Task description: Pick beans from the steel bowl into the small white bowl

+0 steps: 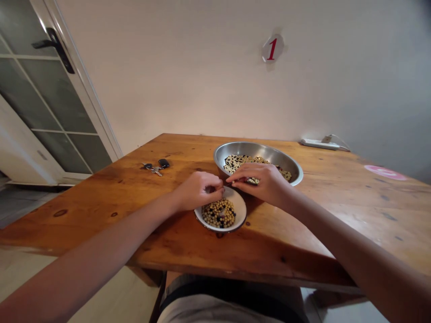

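Observation:
A white bowl [241, 215] with a dark rim sits near the table's front edge. In it lie many small gold and black beads [218, 214]. My left hand [200, 190] is closed in a pinch over the bowl's far left rim. Opposite it, my right hand [261, 181] pinches close to the left fingertips, between the bowl and a large steel basin [286, 157]. Something thin and dark shows at the right fingertips, too small to name. What the left fingers hold is hidden. More gold and black beads [242, 160] lie in the basin, partly covered by my right hand.
A bunch of keys [156, 168] with dark fobs lies on the wooden table [134, 215] at the left. A white power strip [319, 143] with a plug rests by the wall. A pink round sticker [385, 172] is at the right. A door [50, 89] stands at the left.

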The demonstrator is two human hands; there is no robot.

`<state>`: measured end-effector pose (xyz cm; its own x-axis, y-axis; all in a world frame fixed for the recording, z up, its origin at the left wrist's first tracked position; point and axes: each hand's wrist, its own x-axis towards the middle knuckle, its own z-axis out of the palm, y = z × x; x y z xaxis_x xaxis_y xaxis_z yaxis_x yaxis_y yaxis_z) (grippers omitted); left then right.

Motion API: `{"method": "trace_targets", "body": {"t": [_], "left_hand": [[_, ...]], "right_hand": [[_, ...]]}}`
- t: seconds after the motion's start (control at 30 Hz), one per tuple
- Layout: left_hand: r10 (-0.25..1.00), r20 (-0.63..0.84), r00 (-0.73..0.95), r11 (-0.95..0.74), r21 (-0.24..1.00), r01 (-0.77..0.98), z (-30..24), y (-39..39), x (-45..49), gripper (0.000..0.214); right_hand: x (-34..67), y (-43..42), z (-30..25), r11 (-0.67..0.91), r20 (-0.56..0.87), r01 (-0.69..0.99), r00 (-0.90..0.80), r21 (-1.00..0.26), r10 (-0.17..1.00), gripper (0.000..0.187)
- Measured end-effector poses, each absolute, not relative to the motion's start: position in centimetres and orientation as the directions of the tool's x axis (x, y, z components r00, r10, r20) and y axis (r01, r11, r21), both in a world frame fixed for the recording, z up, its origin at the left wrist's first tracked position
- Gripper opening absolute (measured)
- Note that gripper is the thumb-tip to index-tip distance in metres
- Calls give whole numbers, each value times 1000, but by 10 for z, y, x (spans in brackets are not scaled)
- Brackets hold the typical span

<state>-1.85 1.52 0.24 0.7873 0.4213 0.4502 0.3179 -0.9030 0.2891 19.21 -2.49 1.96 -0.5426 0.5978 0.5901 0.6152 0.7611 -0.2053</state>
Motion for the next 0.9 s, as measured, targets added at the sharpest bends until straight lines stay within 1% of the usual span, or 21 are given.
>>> {"method": "trace_targets", "body": {"t": [0.13, 0.3, 0.5, 0.57, 0.63, 0.73, 0.8, 0.9], "left_hand": [[419, 442, 793, -903, 296, 312, 1, 17, -18, 29], [440, 438, 784, -893, 302, 333, 0, 19, -18, 30], [467, 427, 774, -879, 316, 356, -1, 18, -17, 28], [464, 431, 774, -881, 316, 353, -1, 18, -17, 28], [456, 431, 778, -885, 315, 344, -2, 19, -17, 28], [430, 436, 791, -898, 296, 325, -2, 19, -18, 31], [424, 443, 790, -901, 293, 319, -2, 19, -18, 31], [425, 451, 784, -900, 307, 311, -1, 19, -18, 30]], "right_hand": [[193, -24, 19, 768, 586, 610, -554, -197, 591, 21], [194, -24, 16, 759, 590, 633, -558, -153, 584, 22], [191, -28, 10, 748, 589, 663, -596, -22, 545, 26], [189, -29, 10, 752, 593, 659, -605, 0, 530, 26], [189, -31, 10, 752, 596, 659, -595, -24, 540, 28], [189, -34, 10, 725, 607, 682, -536, -96, 586, 32], [190, -36, 11, 712, 624, 692, -507, -116, 594, 30], [189, -36, 11, 712, 655, 694, -488, -109, 577, 22]]}}
